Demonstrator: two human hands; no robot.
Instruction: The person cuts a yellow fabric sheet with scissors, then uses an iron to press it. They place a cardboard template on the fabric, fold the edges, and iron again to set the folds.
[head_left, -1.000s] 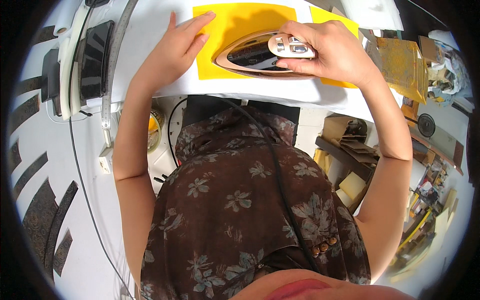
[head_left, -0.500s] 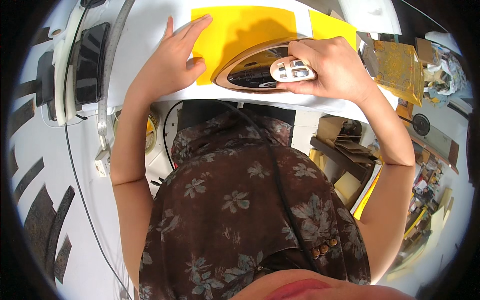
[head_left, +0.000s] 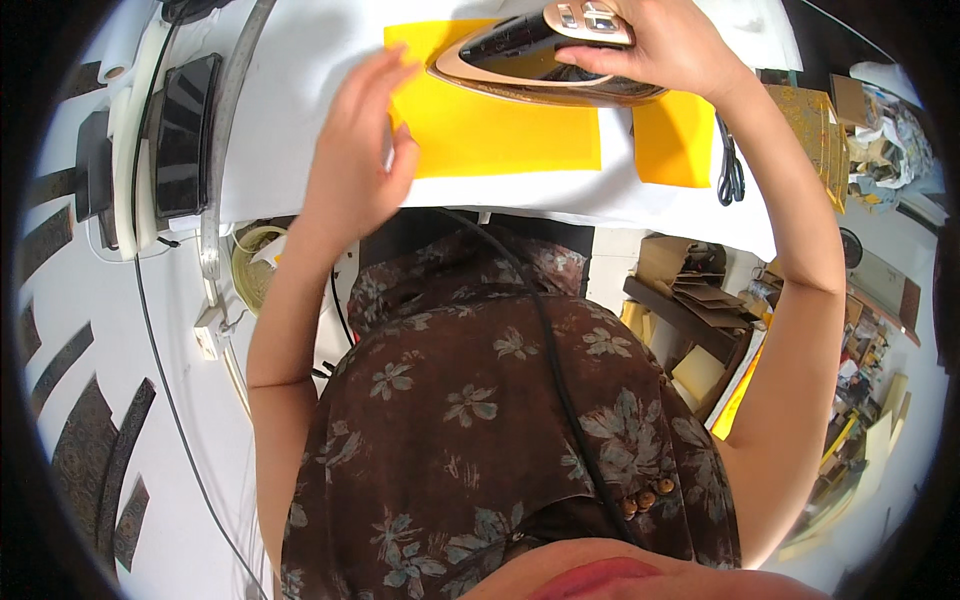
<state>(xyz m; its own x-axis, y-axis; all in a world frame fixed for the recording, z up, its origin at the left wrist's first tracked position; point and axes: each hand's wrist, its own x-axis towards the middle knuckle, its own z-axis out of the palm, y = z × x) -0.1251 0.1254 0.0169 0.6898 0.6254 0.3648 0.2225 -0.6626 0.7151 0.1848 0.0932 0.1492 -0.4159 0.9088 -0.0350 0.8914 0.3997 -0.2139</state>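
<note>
Iron (head_left: 520, 62) gripped in right hand (head_left: 668, 52), tip toward open left hand (head_left: 358, 160) at edge of yellow sheet (head_left: 510, 140).

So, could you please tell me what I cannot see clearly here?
In the head view:
Iron: underside hidden by its body.
Yellow sheet: partly covered by the iron.
Right hand: partly cut by top edge.
Left hand: fingertips blurred.
Round container: partly behind the left forearm.

Iron (head_left: 545, 70): 1 | yellow sheets (head_left: 500, 140) (head_left: 672, 145) on tabletop (head_left: 270, 150): 2 | hands (head_left: 355, 165) (head_left: 680, 50): 2 | metal ruler (head_left: 210, 240): 1 | coiled cord (head_left: 733, 182): 1
</note>
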